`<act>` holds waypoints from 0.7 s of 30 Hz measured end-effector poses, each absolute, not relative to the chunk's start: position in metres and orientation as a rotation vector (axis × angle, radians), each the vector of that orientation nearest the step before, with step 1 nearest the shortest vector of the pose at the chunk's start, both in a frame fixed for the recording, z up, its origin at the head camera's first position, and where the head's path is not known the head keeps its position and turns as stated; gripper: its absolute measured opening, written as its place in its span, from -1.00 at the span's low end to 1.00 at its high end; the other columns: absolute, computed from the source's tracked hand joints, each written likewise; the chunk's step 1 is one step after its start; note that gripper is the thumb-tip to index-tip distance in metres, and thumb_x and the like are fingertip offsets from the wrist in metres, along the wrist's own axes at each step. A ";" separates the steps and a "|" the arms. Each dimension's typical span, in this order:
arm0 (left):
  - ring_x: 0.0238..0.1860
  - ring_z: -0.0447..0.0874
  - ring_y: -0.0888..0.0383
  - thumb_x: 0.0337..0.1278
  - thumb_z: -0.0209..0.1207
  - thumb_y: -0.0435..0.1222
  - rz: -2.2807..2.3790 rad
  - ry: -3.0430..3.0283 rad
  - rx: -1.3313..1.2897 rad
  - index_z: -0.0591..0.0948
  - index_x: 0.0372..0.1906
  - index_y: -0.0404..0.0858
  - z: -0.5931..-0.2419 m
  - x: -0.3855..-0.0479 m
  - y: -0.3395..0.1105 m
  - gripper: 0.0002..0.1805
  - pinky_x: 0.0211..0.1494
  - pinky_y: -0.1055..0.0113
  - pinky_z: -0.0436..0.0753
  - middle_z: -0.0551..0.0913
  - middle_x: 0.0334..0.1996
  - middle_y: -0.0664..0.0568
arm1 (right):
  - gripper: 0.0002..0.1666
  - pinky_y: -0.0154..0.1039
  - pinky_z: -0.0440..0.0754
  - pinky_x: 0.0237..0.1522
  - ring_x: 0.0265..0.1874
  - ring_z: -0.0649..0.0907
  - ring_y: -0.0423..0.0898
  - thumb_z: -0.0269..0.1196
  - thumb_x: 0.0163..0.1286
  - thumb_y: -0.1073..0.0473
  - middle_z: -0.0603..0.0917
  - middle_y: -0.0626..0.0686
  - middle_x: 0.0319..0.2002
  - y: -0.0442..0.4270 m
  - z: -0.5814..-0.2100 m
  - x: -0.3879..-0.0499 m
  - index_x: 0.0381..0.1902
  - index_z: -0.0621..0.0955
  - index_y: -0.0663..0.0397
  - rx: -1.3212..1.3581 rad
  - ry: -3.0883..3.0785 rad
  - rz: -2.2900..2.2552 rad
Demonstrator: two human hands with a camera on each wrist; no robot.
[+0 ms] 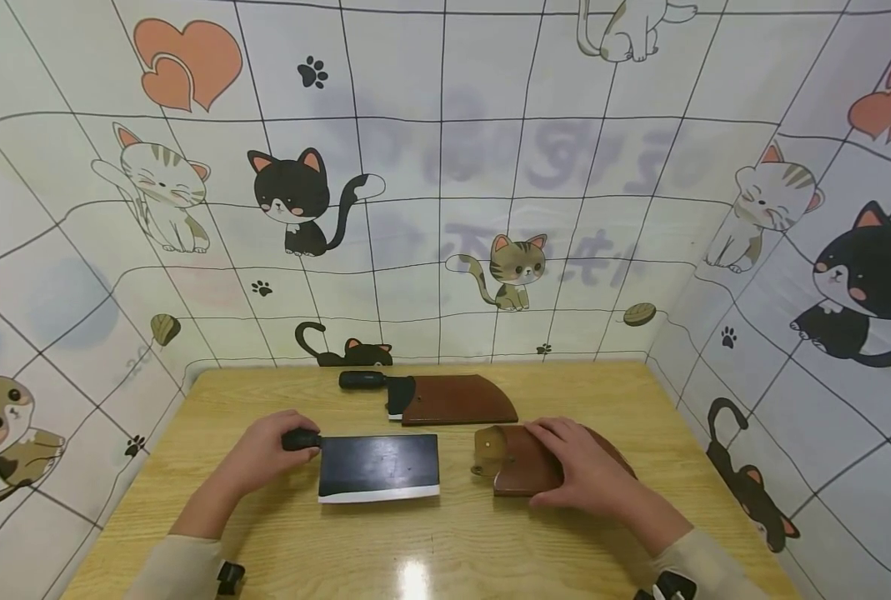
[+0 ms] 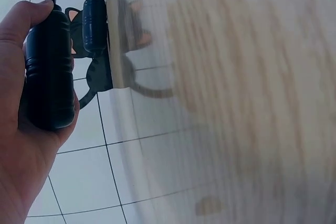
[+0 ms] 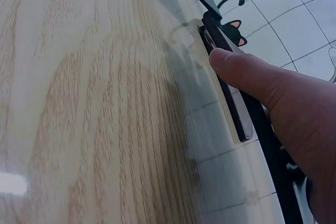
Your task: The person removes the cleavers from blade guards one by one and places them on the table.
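My left hand [image 1: 268,458] grips the black handle [image 2: 50,72] of a cleaver, the thumb lying along its top in the left wrist view. The cleaver's dark, rectangular blade [image 1: 379,465] points right, its bright edge facing me, low over the table or on it; I cannot tell which. On the right, my right hand [image 1: 588,471] holds a brown leather knife sheath [image 1: 522,462], fingers over its top and thumb at the near edge. A flap with a metal snap [image 1: 488,446] sticks out at the sheath's left end. No handle shows there.
Behind both hands lies a second cleaver with a black handle [image 1: 362,380], its blade inside a brown sheath [image 1: 460,400]. The wooden table [image 1: 325,550] is bordered at the back and sides by a white cat-patterned sheet [image 1: 415,283].
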State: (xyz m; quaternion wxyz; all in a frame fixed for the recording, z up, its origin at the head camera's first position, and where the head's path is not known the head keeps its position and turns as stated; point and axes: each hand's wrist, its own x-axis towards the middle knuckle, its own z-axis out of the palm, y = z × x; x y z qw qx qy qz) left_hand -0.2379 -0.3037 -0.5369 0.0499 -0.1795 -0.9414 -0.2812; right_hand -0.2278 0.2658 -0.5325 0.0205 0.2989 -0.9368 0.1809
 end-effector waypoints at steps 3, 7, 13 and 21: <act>-0.05 0.71 0.16 0.26 0.59 -0.20 -0.854 -2.869 -0.546 0.82 0.02 -0.01 -0.537 -0.238 -0.306 -0.73 0.02 0.06 0.71 0.76 -0.07 0.25 | 0.39 0.38 0.42 0.45 0.54 0.43 0.25 0.71 0.05 -0.44 0.46 0.11 0.56 0.270 -0.534 -0.229 0.70 0.41 -0.04 0.924 -2.907 0.573; -0.09 0.70 0.17 0.24 0.60 -0.20 -0.868 -2.865 -0.558 0.82 -0.01 0.02 -0.535 -0.238 -0.308 -0.73 0.00 0.09 0.71 0.76 -0.10 0.27 | 0.39 0.38 0.42 0.45 0.54 0.43 0.24 0.72 0.04 -0.43 0.46 0.10 0.56 0.274 -0.536 -0.230 0.70 0.41 -0.06 0.914 -2.908 0.585; -0.11 0.70 0.18 0.22 0.61 -0.20 -0.872 -2.865 -0.573 0.82 -0.04 0.00 -0.537 -0.239 -0.310 -0.75 -0.01 0.11 0.71 0.75 -0.14 0.28 | 0.41 0.39 0.45 0.42 0.51 0.46 0.26 0.75 -0.01 -0.41 0.47 0.12 0.54 0.277 -0.538 -0.231 0.69 0.42 -0.02 0.919 -2.905 0.581; -0.06 0.71 0.15 0.24 0.61 -0.19 -0.868 -2.906 -0.567 0.82 -0.05 -0.03 -0.540 -0.241 -0.314 -0.75 0.05 0.03 0.71 0.76 -0.13 0.25 | 0.41 0.41 0.44 0.44 0.52 0.44 0.33 0.74 0.01 -0.41 0.47 0.18 0.54 0.279 -0.543 -0.230 0.68 0.42 0.04 0.906 -2.967 0.585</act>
